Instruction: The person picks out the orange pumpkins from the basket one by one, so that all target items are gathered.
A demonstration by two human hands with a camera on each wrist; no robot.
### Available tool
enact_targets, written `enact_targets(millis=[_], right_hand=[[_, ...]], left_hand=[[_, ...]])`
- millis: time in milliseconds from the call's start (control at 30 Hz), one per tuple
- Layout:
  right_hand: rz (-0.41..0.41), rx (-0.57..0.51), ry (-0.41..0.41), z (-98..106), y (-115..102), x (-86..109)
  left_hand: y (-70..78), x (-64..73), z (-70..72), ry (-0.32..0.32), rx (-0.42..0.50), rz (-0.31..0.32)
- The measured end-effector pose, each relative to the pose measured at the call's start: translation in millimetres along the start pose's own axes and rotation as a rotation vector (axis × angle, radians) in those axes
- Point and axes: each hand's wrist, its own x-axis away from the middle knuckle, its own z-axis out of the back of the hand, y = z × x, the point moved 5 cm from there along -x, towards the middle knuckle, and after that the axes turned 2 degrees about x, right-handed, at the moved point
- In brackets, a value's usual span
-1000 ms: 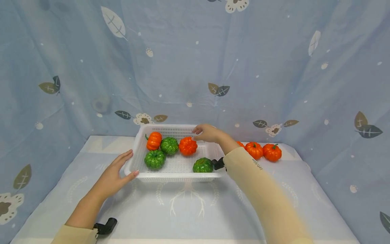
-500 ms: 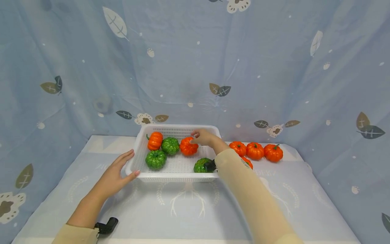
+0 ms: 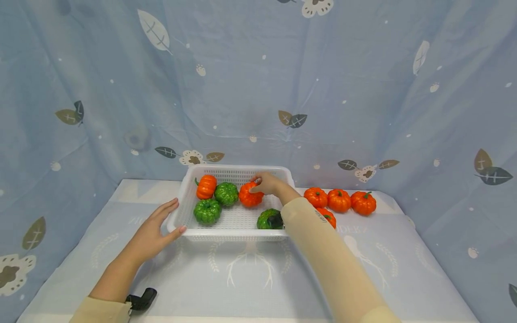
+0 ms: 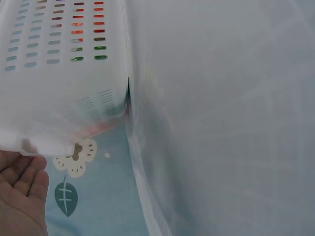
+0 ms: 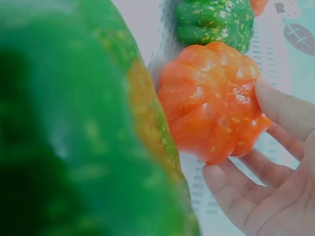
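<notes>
A white plastic basket (image 3: 234, 232) stands near the back of the table with several toy pumpkins inside. My right hand (image 3: 268, 184) reaches over its right side and grips an orange pumpkin (image 3: 247, 198). In the right wrist view, thumb and fingertips lie round that orange pumpkin (image 5: 211, 98). A green pumpkin (image 5: 83, 128) fills the left of the same view, very near the camera. My left hand (image 3: 151, 235) lies against the basket's left rim, thumb at the front corner and fingers extended. From the left wrist, the hand (image 4: 22, 191) appears right at the basket's rim.
Inside the basket, an orange pumpkin (image 3: 206, 186) and two green pumpkins (image 3: 226, 194) sit left. Another green pumpkin (image 3: 266, 219) is at front right, partly behind the black wrist camera (image 3: 276, 220). Several orange pumpkins (image 3: 339, 200) stand right of the basket. A patterned curtain (image 3: 242, 89) hangs behind.
My right hand has moved down and slightly left onto the orange pumpkin and now grips it. More of the orange pumpkins outside the basket show past the sleeve. The left hand stays at the rim.
</notes>
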Motion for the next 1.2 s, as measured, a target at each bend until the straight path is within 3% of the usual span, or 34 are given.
enact_targets(millis=[267,500,800,1200], right_hand=[[0.022,-0.014,-0.009,6,-3,3.5],[0.059,-0.031,-0.031,23,-21,17.8],[0.174,-0.002,-0.005,50,-44,52.2],[0.235,0.028,0.062,83,-38,108.9]], left_hand=[[1.0,0.2,-0.2,0.001,0.008,-0.004],[1.2,0.2,-0.4,0.005,0.013,-0.006],[1.3,0.4,-0.3,-0.005,0.010,0.001],[-1.6,-0.3,-2.4,-0.001,0.008,-0.004]])
